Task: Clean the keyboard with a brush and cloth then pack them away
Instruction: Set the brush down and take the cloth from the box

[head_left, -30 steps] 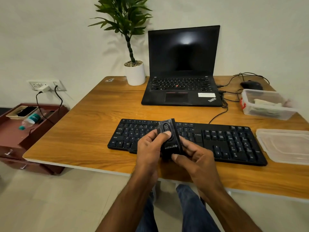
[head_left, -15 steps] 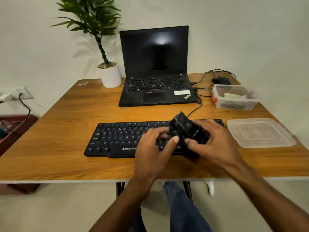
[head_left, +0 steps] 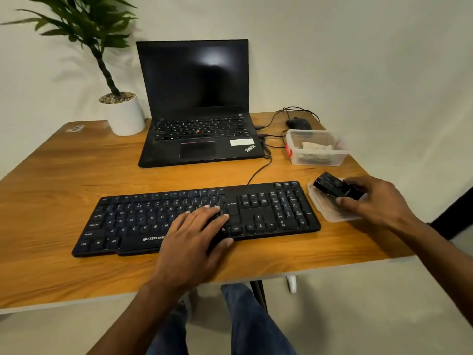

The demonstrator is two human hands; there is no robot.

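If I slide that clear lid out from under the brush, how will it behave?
The clear lid looks thin and see-through, so probably light and somewhat flexible; it may bow if lifted by one edge. It lies flat on smooth wood, so it should slide easily. The right hand holds the black brush over it; any weight there could drag it.

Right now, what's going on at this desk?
A person is tidying up around a black keyboard on a wooden desk. Their left hand rests flat on the keys, fingers straight. Their right hand grips a small black brush case just above a clear plastic lid lying right of the keyboard. Behind it sits an open clear container holding what looks like a cloth, beside a laptop with a dark screen.
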